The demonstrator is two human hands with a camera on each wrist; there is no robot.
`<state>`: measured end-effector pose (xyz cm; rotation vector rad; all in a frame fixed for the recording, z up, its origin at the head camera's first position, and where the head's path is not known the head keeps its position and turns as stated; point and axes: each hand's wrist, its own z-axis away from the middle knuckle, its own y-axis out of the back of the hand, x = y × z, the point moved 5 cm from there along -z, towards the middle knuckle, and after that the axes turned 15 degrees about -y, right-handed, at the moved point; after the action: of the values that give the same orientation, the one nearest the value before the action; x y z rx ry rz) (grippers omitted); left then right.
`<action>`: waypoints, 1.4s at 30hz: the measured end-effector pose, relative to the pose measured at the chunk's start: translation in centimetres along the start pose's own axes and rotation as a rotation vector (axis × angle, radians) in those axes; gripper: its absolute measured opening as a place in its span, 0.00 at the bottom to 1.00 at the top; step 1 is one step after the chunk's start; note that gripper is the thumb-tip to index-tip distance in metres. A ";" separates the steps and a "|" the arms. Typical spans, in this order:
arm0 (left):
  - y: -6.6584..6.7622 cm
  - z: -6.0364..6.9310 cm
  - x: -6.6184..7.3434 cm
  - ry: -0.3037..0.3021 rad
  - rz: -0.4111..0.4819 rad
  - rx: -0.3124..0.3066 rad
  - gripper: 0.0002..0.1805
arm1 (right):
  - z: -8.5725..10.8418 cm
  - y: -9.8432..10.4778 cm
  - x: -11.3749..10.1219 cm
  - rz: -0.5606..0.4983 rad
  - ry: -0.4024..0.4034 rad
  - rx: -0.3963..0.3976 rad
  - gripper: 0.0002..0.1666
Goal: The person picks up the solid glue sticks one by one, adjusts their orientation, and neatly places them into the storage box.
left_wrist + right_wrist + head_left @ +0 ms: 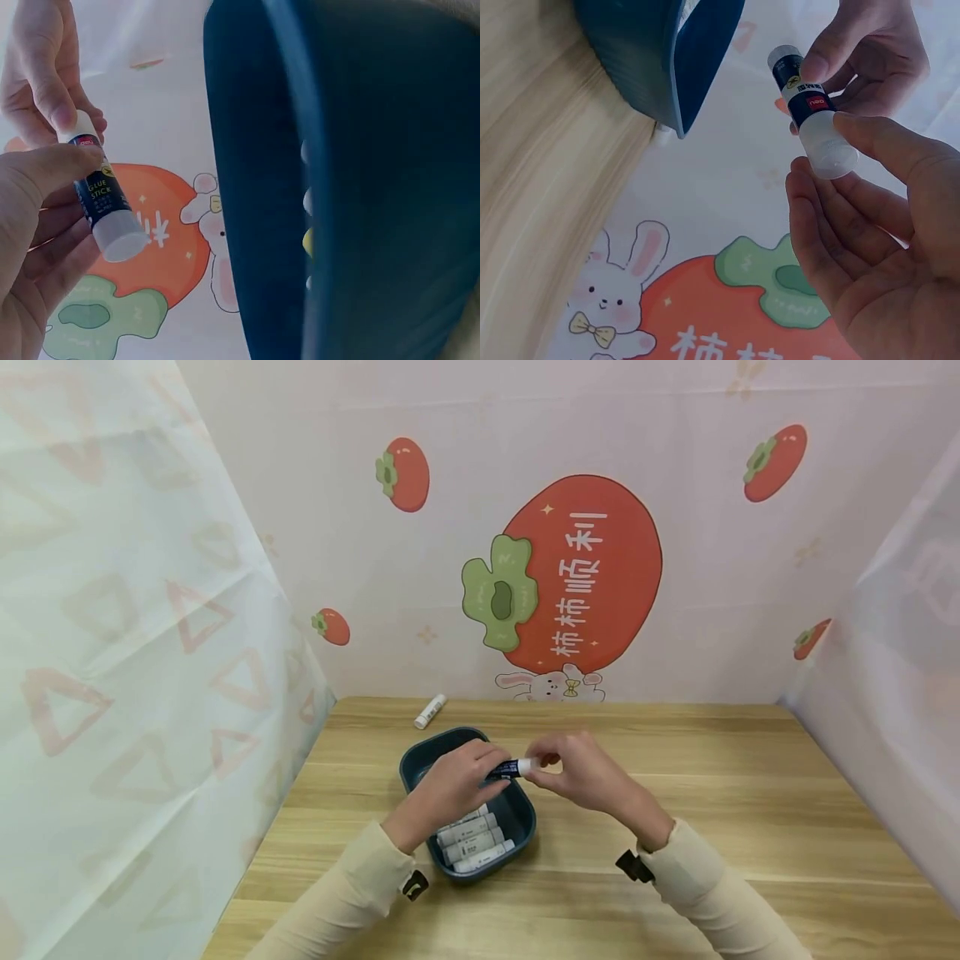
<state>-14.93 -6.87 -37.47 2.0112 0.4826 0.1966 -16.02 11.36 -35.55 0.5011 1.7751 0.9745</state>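
Observation:
A dark blue glue stick (101,191) with white ends is held above the bin by both hands. My left hand (461,781) grips its dark labelled body between thumb and fingers. At the other end, the thumb and fingertips of my right hand (581,772) pinch the white cap (831,150). The cap appears to be on the stick. Below the left hand stands a dark teal bin (525,835), and several white glue sticks (472,845) lie side by side in its near end. The left hand and forearm hide part of the bin's inside.
Behind the bin, a single white stick (430,712) lies on the wooden table (735,793) near its back edge. Printed cloth walls (420,560) rise at the back and on both sides. Bare wood shows to the right of the bin.

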 end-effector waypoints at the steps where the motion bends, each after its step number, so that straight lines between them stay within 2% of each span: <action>1: -0.1 0.0 0.1 0.003 0.001 -0.003 0.17 | 0.1 -0.1 0.0 0.001 0.000 -0.001 0.04; 6: -0.4 0.0 0.2 0.016 0.029 -0.014 0.14 | 0.3 -0.4 0.3 -0.007 -0.018 -0.008 0.05; 11: -0.4 0.0 0.2 0.020 0.063 0.035 0.13 | 0.5 -0.2 0.7 -0.061 -0.048 -0.002 0.09; 16: 0.1 0.1 0.1 0.034 0.087 0.139 0.14 | 0.8 0.6 1.0 -0.113 -0.101 0.027 0.18; 19: 0.6 0.0 -0.3 0.072 0.153 0.214 0.14 | 0.8 1.0 1.0 -0.128 -0.106 0.044 0.18; 24: 1.3 0.0 -0.9 0.136 0.319 0.359 0.14 | 1.0 1.1 0.8 -0.152 -0.087 0.063 0.19; 28: 1.2 0.3 -0.9 0.203 0.490 0.494 0.15 | 1.0 0.8 0.6 -0.170 -0.067 0.080 0.19; 32: 0.7 1.0 -0.6 0.329 0.662 0.608 0.15 | 1.0 0.3 0.4 -0.195 -0.053 0.098 0.19; 35: 0.3 1.3 -0.6 0.446 0.776 0.659 0.15 | 0.9 -0.2 0.3 -0.233 -0.039 0.115 0.19; 37: 0.1 1.3 -0.5 0.504 0.844 0.683 0.15 | 0.8 -0.6 0.3 -0.265 -0.026 0.125 0.19; 42: -0.4 1.2 -0.2 0.577 0.950 0.742 0.14 | 0.7 -2.0 0.2 -0.321 0.003 0.128 0.19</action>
<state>-14.81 -7.78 -38.41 2.7761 -0.1450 1.3686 -15.27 10.56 -37.38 0.2809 1.8580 0.6419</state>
